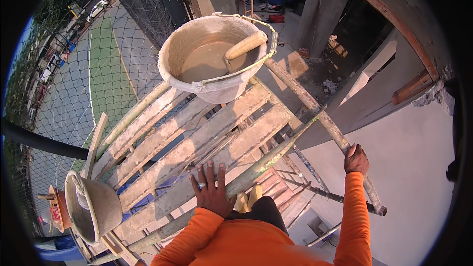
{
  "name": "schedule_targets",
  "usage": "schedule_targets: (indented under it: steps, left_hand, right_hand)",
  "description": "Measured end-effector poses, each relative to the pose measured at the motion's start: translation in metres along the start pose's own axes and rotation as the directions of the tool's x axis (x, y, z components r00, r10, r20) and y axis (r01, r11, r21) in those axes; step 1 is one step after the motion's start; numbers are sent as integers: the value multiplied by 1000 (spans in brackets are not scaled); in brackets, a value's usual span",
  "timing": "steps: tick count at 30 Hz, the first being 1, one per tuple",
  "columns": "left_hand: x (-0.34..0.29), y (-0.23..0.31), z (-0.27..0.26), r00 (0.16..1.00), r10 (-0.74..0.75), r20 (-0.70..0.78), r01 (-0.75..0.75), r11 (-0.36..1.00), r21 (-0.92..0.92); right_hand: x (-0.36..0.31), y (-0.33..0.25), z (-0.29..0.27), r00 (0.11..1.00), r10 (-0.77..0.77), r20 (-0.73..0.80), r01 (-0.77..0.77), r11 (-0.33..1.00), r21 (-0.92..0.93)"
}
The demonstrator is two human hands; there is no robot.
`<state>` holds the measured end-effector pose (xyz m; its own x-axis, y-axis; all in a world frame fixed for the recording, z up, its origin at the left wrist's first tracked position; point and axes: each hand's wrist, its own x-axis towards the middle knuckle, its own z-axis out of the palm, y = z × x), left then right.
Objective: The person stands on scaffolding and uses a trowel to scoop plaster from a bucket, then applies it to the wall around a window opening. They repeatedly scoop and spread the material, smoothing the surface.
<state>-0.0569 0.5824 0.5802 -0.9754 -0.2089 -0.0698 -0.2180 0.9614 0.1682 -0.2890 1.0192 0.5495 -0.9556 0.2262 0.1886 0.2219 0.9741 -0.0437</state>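
Observation:
My left hand lies with fingers spread on the edge of a wooden scaffold plank, beside a greenish pole. A ring shows on one finger. At the right, my right hand is wrapped round a rusty scaffold pole. Ahead, a large mortar-crusted bucket stands on the planks with wet grey mortar inside. A wooden-handled tool leans in it, its lower end hidden in the mortar. The bucket's thin handle is folded toward the right rim.
A second bucket lies tilted at the left, near an orange board-like object. Gaps separate the planks, with lower scaffolding beneath. Netting borders the left side above a green court. A pale wall stands at the right.

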Motion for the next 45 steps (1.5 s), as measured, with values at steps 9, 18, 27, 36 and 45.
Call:
schedule_targets:
  steps: [9,18,27,36,45]
  left_hand:
    - [-3,-2,-1,1000,6,-10,-6,1000,-7]
    - [-5,-4,14,996,33,-81,-31,999,24]
    - [-5,-1,19,996,49,-70,-43,996,81]
    - [-7,-2,20,989,107,-105,-97,991,96]
    - [-8,-2,13,991,108,-84,-102,992,76]
  right_hand:
    - [-1,-5,-3,998,59,26,-57,996,-72]
    - [-3,-8,-8,994,97,54,-93,993,-68]
    - [-3,-6,-9,991,121,53,-119,993,-25]
    - [-5,-3,-9,993,110,47,-110,994,5]
    - [-7,-7,-16,993,116,17,-116,992,43]
